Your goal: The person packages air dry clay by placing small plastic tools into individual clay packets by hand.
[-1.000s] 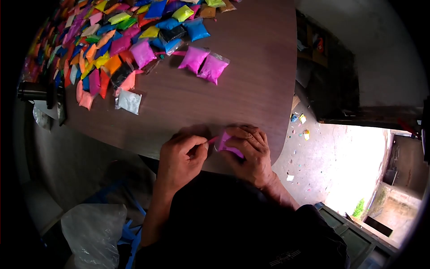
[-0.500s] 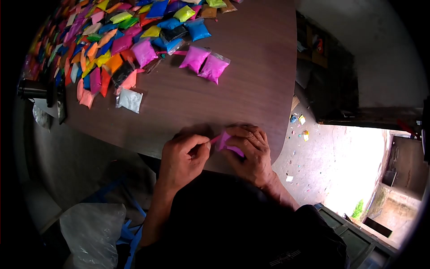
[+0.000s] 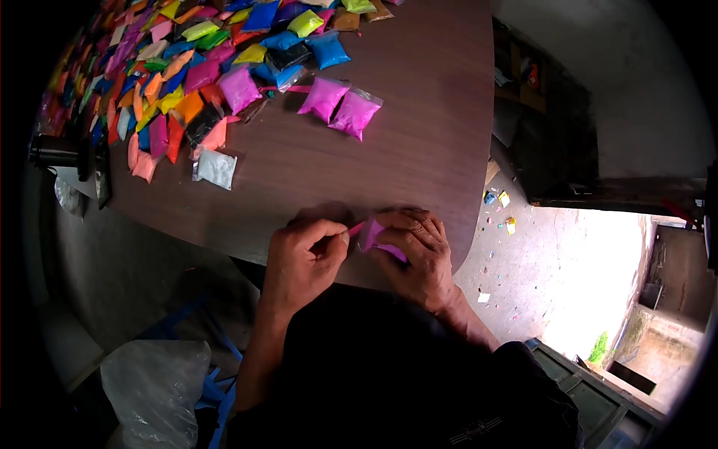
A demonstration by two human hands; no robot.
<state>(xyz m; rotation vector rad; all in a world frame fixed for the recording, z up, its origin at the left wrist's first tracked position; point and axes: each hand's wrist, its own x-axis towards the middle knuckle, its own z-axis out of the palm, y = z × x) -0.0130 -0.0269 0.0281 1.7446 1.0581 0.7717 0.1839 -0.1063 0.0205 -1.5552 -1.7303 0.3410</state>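
Note:
My right hand (image 3: 419, 254) is closed around a small clear packet with bright pink-purple filling (image 3: 369, 236), at the table's near edge. Its fingers cover most of the packet. My left hand (image 3: 305, 262), just to the left, pinches the end of a thin pink strip (image 3: 357, 228) between thumb and forefinger. The strip's other end meets the packet; whether it lies inside or against it, I cannot tell. Farther up the table, two pink-purple packets (image 3: 357, 114) lie side by side, with another pink strip (image 3: 299, 88) beside them.
A large heap of colourful packets (image 3: 202, 75) covers the table's far left. A white packet (image 3: 216, 168) lies at its near side. The brown table (image 3: 419, 150) has a rounded right edge. A clear plastic bag (image 3: 155, 385) hangs at lower left by a blue frame (image 3: 221, 389).
My left hand has shifted slightly left, and a little more of the pink strip shows between the hands. My right hand stays almost still on the packet.

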